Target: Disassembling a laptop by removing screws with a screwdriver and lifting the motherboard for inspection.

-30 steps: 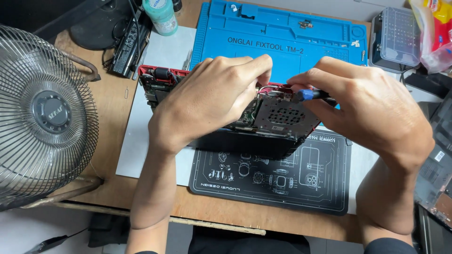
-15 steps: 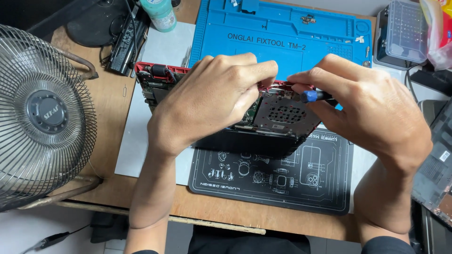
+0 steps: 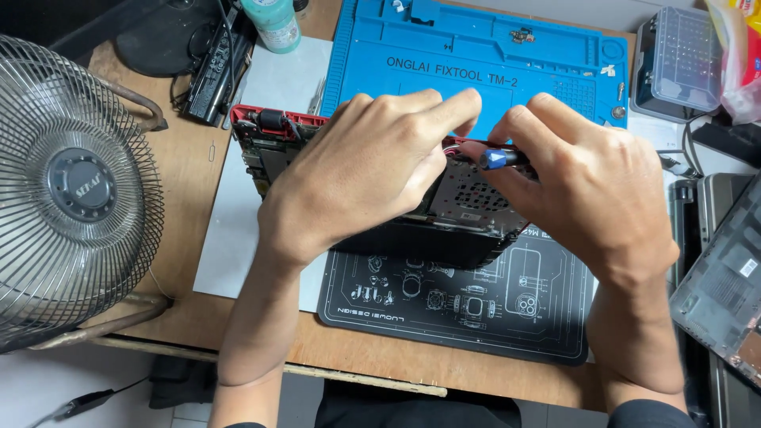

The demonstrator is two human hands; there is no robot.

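clear parts box [image 3: 680, 63], contents unclear; green bottle [image 3: 272, 22]

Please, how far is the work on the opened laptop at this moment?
Done: the laptop lies with its inside open, the board exposed, and a grey cover panel rests apart at the right. In hand: the left hand steadies the inside while the right hand holds a blue-tipped screwdriver at it. Left: the cover is not yet back on.
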